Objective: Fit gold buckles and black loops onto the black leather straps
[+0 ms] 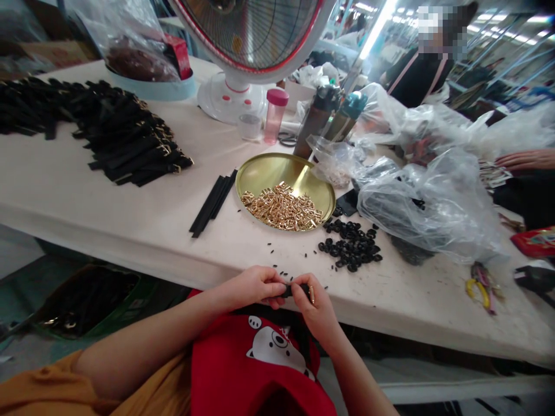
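Above the cartoon-printed apron (243,370), hands (259,286) (315,306) pinch a strap (287,290).

There is one tray (265,172) and one fan (255,34).

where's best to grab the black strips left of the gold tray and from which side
Likely the near ends of the black strips, the left hand, once free, coming from the front edge of the table. They lie lengthwise side by side, those ends staggered and pointing toward that edge, while the far ends sit close beside the gold tray.
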`<state>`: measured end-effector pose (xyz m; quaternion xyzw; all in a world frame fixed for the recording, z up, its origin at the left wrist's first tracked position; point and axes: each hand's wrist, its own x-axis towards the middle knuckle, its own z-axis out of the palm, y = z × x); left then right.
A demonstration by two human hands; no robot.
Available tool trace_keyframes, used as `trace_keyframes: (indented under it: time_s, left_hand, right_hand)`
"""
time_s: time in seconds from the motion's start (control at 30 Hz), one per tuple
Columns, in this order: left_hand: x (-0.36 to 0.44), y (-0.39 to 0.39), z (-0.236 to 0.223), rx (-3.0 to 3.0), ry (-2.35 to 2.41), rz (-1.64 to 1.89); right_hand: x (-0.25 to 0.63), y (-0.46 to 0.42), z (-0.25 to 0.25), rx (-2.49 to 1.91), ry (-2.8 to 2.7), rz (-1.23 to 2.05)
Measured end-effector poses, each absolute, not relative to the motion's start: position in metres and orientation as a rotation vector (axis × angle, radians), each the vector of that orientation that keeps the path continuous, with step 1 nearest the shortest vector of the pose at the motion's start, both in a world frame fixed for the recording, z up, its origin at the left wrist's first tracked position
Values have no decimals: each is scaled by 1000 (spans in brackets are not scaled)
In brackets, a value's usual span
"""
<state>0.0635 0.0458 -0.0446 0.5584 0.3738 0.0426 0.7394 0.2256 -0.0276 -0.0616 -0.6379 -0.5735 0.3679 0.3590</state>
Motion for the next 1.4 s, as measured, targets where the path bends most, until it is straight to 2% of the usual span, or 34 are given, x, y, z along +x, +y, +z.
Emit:
trace_keyframes:
  time_s: [0.17, 0.33, 0.5, 0.7, 0.93, 1.23, 1.4]
  left_hand:
    - [58, 54, -44, 1368, 762, -53]
    - [66, 50, -52, 1466, 869, 37]
    - [67, 46, -51, 1460, 830, -32]
    - [58, 44, -38, 1494, 685, -85]
    - [55, 35, -37, 1439, 668, 22]
    - [64, 32, -40, 1441, 780, 26]
    - [65, 39, -38, 1395, 687, -84]
  right_hand:
    - [217, -27, -71, -1688, -1359, 879]
    - [212, -28, -74, -1732, -1224, 804]
    - [217, -32, -77, -1660, -1183, 988]
    - [225, -38, -58, -1520, -1414, 1170]
    - [225, -40, -48, -1525, -1547, 1053]
    - [217, -38, -64, -1589, -1511, 842]
    - [225, -37, -60, -1550, -1465, 1072]
